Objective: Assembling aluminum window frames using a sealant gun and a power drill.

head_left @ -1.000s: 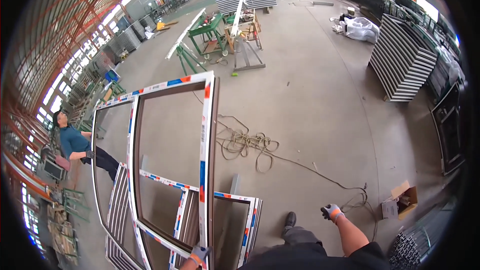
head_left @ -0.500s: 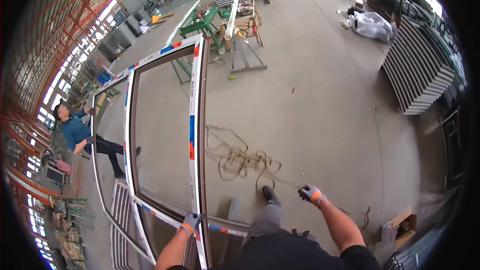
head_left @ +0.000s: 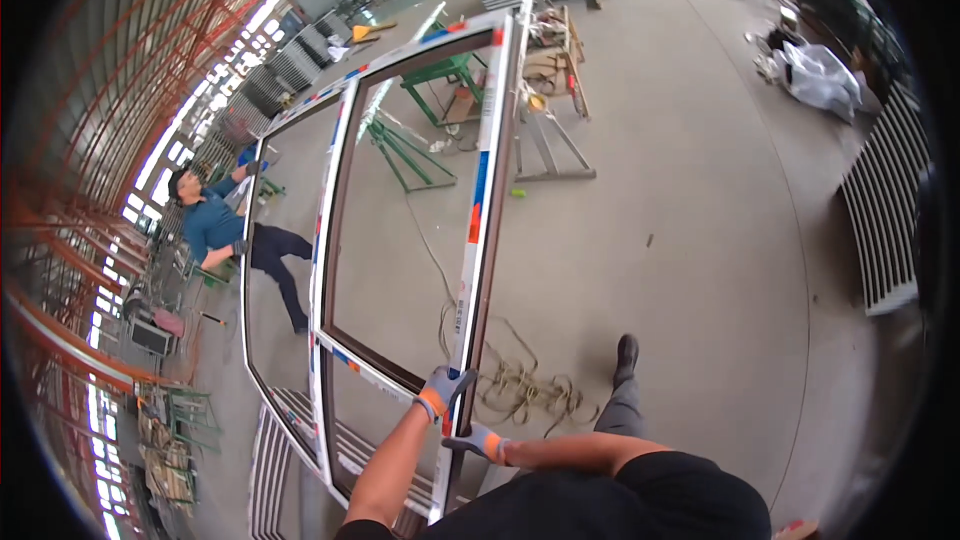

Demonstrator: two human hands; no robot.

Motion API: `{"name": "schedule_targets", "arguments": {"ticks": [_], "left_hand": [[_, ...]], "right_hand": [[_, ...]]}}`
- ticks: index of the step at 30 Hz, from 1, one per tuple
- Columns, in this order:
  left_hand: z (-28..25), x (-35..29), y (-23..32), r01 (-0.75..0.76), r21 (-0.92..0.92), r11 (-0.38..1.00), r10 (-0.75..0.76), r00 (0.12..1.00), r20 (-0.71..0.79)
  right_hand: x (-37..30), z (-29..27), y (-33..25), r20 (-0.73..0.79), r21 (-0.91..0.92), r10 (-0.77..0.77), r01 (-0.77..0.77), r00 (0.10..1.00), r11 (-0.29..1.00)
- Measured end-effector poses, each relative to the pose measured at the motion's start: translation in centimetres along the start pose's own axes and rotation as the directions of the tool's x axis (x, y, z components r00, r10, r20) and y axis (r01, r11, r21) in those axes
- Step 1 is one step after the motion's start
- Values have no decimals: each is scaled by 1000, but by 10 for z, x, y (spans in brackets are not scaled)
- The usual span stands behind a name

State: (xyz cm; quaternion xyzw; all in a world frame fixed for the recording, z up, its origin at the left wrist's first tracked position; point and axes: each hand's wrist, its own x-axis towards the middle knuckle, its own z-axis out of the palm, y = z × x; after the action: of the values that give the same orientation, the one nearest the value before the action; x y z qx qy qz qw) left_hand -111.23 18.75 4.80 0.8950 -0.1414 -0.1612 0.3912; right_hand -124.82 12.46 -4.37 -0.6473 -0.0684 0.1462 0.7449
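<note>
A large window frame (head_left: 488,145), white with a dark brown edge and red and blue tape strips, stands tilted across the left half of the head view. My left hand (head_left: 446,392), in a grey and orange glove, is closed around its near upright bar. Just below, my right hand (head_left: 482,442), gloved alike, is closed on the same bar, its arm reaching across my body. At the far side a co-worker (head_left: 210,228) in a blue shirt and dark gloves holds the frame's outer bar with both hands. The frame's near lower end is partly hidden by my arms.
Tangled rope (head_left: 530,392) lies on the floor beside the frame, near my boot (head_left: 626,355). Ahead stand green trestles (head_left: 408,155) and a grey metal stand (head_left: 555,145). Stacked metal profiles (head_left: 880,210) and plastic wrap (head_left: 820,80) are at right; striped slats (head_left: 275,465) lie lower left.
My right hand has swung in from the right, away from the frame, and taken hold of the near bar. In the view, frame and co-worker have shifted right; my foot has stepped forward.
</note>
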Motion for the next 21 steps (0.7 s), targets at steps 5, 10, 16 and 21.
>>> {"name": "schedule_targets", "arguments": {"ticks": [5, 10, 16, 21], "left_hand": [[-27, 40, 58, 38, 112, 993, -25, 993, -114], [-85, -10, 87, -351, 680, 643, 635, 742, -217], [-92, -229, -185, 273, 687, 673, 8, 927, -375], [-117, -296, -281, 315, 447, 837, -99, 891, -442]], "right_hand": [[78, -13, -28, -301, 257, 159, -81, 940, 963], [115, -45, -50, -496, 298, 90, 73, 864, 952], [148, -98, -101, -533, 488, 249, 52, 809, 872], [148, -85, -98, -534, 572, 358, 16, 766, 820]]}}
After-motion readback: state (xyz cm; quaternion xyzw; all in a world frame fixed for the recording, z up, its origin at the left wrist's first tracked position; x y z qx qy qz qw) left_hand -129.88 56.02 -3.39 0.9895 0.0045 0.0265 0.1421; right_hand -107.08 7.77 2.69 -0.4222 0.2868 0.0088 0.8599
